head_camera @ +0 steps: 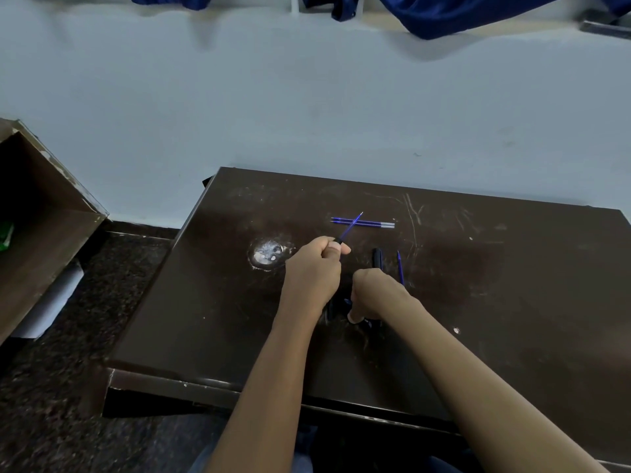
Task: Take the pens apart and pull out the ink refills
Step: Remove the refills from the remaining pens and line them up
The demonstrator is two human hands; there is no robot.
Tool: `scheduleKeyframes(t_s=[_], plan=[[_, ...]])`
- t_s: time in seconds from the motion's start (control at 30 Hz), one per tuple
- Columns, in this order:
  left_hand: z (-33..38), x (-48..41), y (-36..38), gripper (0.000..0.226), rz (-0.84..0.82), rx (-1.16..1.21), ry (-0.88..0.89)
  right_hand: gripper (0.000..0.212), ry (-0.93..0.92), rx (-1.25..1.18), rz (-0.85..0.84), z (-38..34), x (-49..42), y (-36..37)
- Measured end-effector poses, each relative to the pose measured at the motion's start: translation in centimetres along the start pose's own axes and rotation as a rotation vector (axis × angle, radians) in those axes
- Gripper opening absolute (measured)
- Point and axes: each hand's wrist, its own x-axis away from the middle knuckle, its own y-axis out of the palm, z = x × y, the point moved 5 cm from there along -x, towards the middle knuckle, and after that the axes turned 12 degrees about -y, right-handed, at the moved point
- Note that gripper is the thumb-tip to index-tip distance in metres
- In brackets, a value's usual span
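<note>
Two bare forearms reach in from the bottom edge over a dark brown table point(512, 302). Its top is scratched, with a worn pale patch point(269, 254) left of the hands. The left hand point(314, 268) is closed in a fist round a raised refill point(346, 232), whose thin blue length pokes out past the thumb and slants up to the right. The right hand point(375, 295) sits just beside it, knuckles up and fingers curled under, one fingertip down by some dark pen parts point(370, 323) (whether it actually grips any of them I cannot tell). Farther back, two refills point(375, 222) lie side by side on the table, crossed in the view by the raised one. A black barrel point(376, 259) and a loose refill point(400, 269) lie just beyond the right hand.
</note>
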Motion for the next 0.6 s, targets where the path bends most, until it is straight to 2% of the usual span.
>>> scheduleKeyframes(t_s=[0.2,0.27,0.3,0.37,0.43,0.5,0.6], plan=[[-0.1,0.0,-0.1,0.028,0.015,-0.019,0.007,0.045,-0.002,-0.075,0.038,0.0,-0.6,-0.1],[-0.2,-0.2,-0.1,0.027,0.022,-0.012,0.003,0.039,-0.005,-0.12,0.129,0.3,-0.4,-1.0],[-0.3,-0.3,-0.1,0.027,0.028,-0.005,0.003,0.03,-0.026,-0.187,0.239,0.5,-0.1,-1.9],[-0.3,-0.5,-0.1,0.026,0.04,0.005,0.006,0.011,-0.059,-0.487,0.487,1.4,1.0,-3.9],[-0.4,-0.6,0.0,0.027,0.038,0.009,0.007,0.008,-0.082,-0.899,0.665,2.5,1.8,-5.5],[-0.4,-0.7,0.1,0.027,0.033,0.013,0.0,0.005,-0.119,-1.216,0.744,3.2,2.4,-6.5],[-0.4,-0.6,0.2,0.028,0.045,0.012,-0.007,0.008,-0.159,-1.568,0.748,3.8,2.7,-7.0]])
